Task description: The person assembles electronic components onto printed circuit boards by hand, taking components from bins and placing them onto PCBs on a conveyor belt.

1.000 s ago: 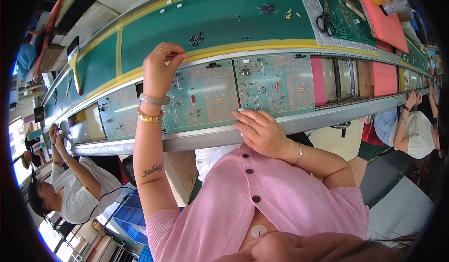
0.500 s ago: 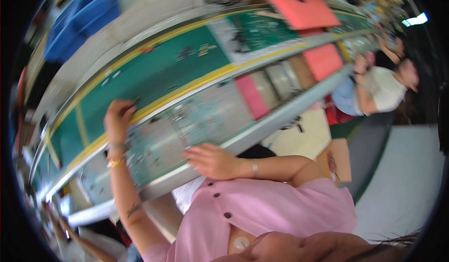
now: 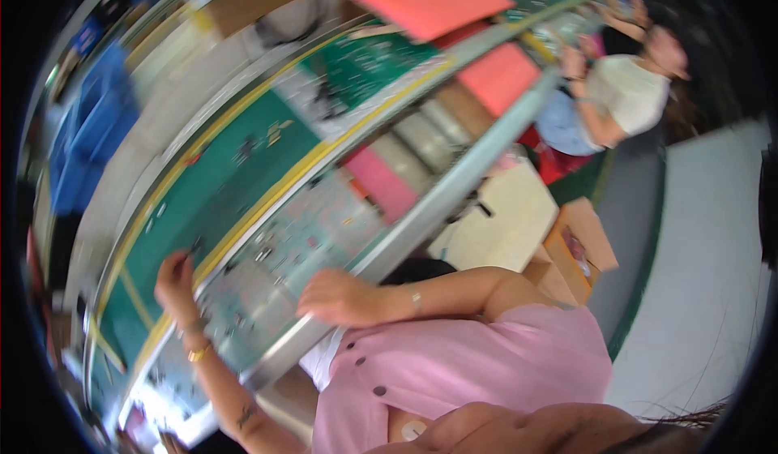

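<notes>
Over the green conveyor belt [image 3: 207,190], my left hand [image 3: 174,282] is held with thumb and fingers pinched together. A small dark piece [image 3: 196,245] shows at its fingertips, too blurred to name; whether it is held or lies on the belt I cannot tell. My right hand [image 3: 340,297] is above the near edge of the side shelf [image 3: 296,259], its fingers curled in and partly smeared. Whatever it may hold is hidden. Scattered over that shelf are several small parts.
Farther up the line are a pink block [image 3: 381,185], grey bins [image 3: 438,138] and red-pink sheets [image 3: 429,4]. Blue crates [image 3: 93,130] stand at the far left. Another person [image 3: 624,97] sits on the right. Near me are a cream board [image 3: 502,215] and an open cardboard box [image 3: 567,255].
The view has turned, so the belt slopes more steeply. My left hand stays pinched near the dark piece. The fingers of my right hand, stretched over the shelf before, are now curled at its edge.
</notes>
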Available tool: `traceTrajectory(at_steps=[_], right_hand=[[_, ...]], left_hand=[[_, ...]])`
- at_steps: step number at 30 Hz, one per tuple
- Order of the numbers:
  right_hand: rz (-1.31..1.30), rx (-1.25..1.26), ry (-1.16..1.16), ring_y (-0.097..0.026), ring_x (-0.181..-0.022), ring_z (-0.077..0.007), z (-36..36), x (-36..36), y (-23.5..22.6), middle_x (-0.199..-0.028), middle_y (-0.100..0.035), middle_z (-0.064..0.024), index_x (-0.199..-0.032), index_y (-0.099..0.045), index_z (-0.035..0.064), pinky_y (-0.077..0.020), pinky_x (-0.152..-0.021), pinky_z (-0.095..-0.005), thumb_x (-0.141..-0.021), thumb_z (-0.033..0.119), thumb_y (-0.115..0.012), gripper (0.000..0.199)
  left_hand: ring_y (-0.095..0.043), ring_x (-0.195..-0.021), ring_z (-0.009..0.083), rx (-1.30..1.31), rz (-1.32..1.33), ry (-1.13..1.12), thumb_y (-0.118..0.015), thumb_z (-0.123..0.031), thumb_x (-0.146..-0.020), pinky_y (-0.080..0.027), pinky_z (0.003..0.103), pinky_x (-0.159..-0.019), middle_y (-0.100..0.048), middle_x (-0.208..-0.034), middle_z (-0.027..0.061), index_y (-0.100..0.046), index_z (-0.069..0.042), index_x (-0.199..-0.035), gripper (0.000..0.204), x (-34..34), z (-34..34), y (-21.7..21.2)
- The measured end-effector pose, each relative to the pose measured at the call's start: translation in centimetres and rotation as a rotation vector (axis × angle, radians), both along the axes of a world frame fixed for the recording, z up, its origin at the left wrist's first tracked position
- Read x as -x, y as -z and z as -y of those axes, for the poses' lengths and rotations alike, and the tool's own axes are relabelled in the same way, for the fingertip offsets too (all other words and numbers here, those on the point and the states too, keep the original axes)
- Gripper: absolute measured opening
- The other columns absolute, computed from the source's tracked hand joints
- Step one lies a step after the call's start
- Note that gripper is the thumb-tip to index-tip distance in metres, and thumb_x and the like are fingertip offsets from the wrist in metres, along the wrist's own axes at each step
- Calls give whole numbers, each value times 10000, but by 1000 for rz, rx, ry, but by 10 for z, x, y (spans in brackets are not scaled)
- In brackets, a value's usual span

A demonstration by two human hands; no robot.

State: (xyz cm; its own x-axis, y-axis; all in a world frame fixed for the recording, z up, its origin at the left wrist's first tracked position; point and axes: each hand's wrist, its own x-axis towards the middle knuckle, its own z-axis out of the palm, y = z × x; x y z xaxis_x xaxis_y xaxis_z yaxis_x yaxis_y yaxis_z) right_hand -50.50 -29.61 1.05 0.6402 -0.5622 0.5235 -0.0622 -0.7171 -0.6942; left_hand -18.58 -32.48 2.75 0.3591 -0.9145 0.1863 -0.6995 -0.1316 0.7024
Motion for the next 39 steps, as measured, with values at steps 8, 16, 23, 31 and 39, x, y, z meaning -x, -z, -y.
traceTrajectory(at_steps=[8, 16, 23, 31, 39], right_hand=[[70, -100, 176, -586, -771, -241, 48, 11, -49, -850, -607, -63, -902, -660, 84, -463, -656, -331, -663, 28, -753, 262], [74, -35, 139, -574, -730, -213, 52, 10, -51, -819, -608, -49, -892, -675, 79, -433, -632, -315, -634, 83, -780, 278], [85, -65, 155, -579, -706, -205, 45, 17, -54, -790, -621, -47, -841, -678, 65, -432, -636, -313, -647, 89, -778, 220], [110, -657, -116, -589, -733, -167, 15, 33, -55, -797, -624, -68, -843, -669, 15, -451, -669, -263, -761, 89, -736, 129], [144, -1205, -337, -587, -809, -109, -12, 47, -35, -866, -613, -45, -924, -655, -13, -464, -718, -239, -814, 65, -700, 142]], left_hand=[[-639, -745, 115, -230, -1095, 229, -678, 28, -801, -524, 223, -685, -665, -837, 59, -610, 8, -1021, 231, 131, -28, -32], [-645, -751, 113, -273, -1260, 332, -687, 28, -799, -533, 235, -686, -671, -827, 67, -573, 3, -1054, 280, 143, -36, -41], [-631, -758, 123, -155, -1126, 194, -743, -8, -742, -519, 239, -679, -656, -849, 42, -632, -18, -963, 248, 160, -53, -41], [-534, -742, 163, 552, 379, 496, -780, -65, -546, -448, 274, -609, -547, -852, -6, -710, -155, -875, 348, 166, -93, -48], [-503, -800, 125, 577, 529, 653, -665, -177, -570, -442, 248, -639, -532, -898, -54, -723, -170, -944, 379, 166, -114, -49]])
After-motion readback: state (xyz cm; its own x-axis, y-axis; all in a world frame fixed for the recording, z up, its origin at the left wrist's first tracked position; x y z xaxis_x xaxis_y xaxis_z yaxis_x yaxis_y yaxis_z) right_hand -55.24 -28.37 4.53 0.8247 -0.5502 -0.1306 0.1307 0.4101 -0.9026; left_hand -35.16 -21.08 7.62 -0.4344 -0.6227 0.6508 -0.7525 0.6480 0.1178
